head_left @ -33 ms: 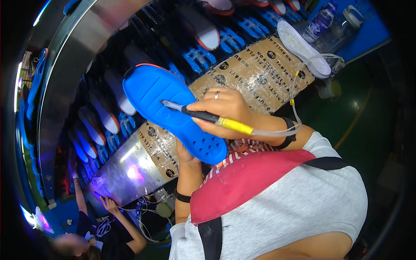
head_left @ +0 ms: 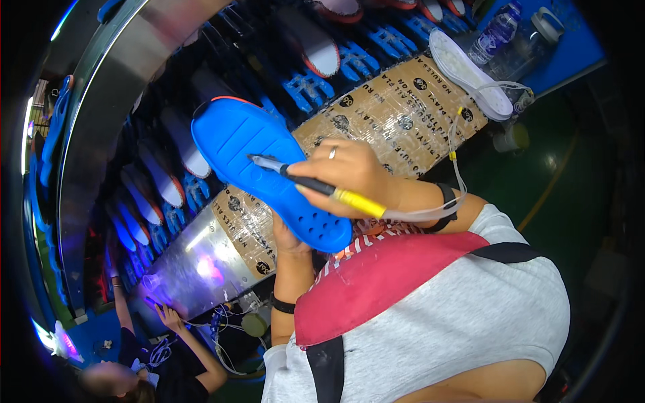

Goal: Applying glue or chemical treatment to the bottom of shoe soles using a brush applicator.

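Observation:
A blue shoe sole (head_left: 259, 151) is held tilted over the bench, its grooved forefoot toward the upper left and its heel, dotted with round holes, toward me. My left hand (head_left: 289, 236) grips it from beneath near the heel, fingers mostly hidden by the sole. In my right hand (head_left: 349, 171) is a hose-fed glue brush (head_left: 312, 183) with a black grip, yellow wrapping and a clear tube. Its dark tip touches the sole's surface around the middle of the forefoot. A thin orange-red edge shows along the toe.
A cardboard-covered bench strip (head_left: 383, 111) meets a shiny metal plate (head_left: 201, 269). Beyond it stand racks of shoe uppers (head_left: 322, 57) and blue holders (head_left: 309, 91). At upper right lie a white sole (head_left: 463, 70) and a bottle (head_left: 496, 33). A co-worker's hand (head_left: 171, 318) is at lower left.
My right hand has shifted slightly, and the rear of the glue brush has swung a little downward. The tip stays on nearly the same spot of the sole.

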A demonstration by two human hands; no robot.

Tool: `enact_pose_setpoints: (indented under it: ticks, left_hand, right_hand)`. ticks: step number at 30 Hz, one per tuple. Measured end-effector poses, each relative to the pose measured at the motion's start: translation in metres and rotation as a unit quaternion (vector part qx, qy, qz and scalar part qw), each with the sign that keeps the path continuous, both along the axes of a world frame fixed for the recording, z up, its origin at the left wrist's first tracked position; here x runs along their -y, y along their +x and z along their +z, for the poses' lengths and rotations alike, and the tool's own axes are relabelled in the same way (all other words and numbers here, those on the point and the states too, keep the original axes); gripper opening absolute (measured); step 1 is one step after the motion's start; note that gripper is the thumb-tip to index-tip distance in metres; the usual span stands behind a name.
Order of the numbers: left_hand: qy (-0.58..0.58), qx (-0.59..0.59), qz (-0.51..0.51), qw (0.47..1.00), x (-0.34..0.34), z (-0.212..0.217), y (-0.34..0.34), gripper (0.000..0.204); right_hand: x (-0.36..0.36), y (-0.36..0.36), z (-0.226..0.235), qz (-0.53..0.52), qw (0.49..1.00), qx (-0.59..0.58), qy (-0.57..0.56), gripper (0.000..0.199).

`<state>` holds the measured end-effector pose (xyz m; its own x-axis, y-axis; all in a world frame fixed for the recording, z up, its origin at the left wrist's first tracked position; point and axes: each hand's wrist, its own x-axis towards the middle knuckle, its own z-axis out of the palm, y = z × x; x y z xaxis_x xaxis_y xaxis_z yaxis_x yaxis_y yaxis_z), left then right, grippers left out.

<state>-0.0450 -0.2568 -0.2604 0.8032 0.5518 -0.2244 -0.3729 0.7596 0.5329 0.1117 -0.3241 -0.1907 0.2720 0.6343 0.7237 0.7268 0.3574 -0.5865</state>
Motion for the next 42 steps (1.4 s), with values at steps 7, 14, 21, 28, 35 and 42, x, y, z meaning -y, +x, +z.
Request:
enact_pose_setpoints:
  ticks: [7,14,21,28,35,42]
  left_hand:
    - [-0.037,0.017,-0.007,0.999,-0.014,-0.015,-0.011,0.067]
    - [-0.021,0.012,0.085,0.996,-0.021,-0.005,-0.002,0.070]
    - [-0.025,0.149,0.052,0.987,-0.028,-0.010,-0.005,0.061]
    - [-0.021,0.183,0.030,0.982,-0.034,-0.011,-0.006,0.060]
    - [0.027,0.189,0.057,0.980,-0.054,-0.006,-0.020,0.062]
    - [0.041,0.134,0.052,0.989,-0.054,0.009,-0.036,0.066]
  right_hand:
    - [0.004,-0.013,0.003,0.268,0.949,-0.161,-0.039,0.020]
    - [0.007,-0.022,-0.006,0.132,0.984,-0.112,-0.034,0.023]
    - [0.015,-0.030,-0.001,0.216,0.959,-0.166,-0.073,0.020]
    - [0.013,-0.042,-0.017,0.147,0.985,-0.047,-0.075,0.024]
    - [0.015,-0.033,-0.003,0.235,0.949,-0.190,-0.087,0.022]
    - [0.018,-0.031,0.004,0.358,0.880,-0.225,-0.218,0.021]
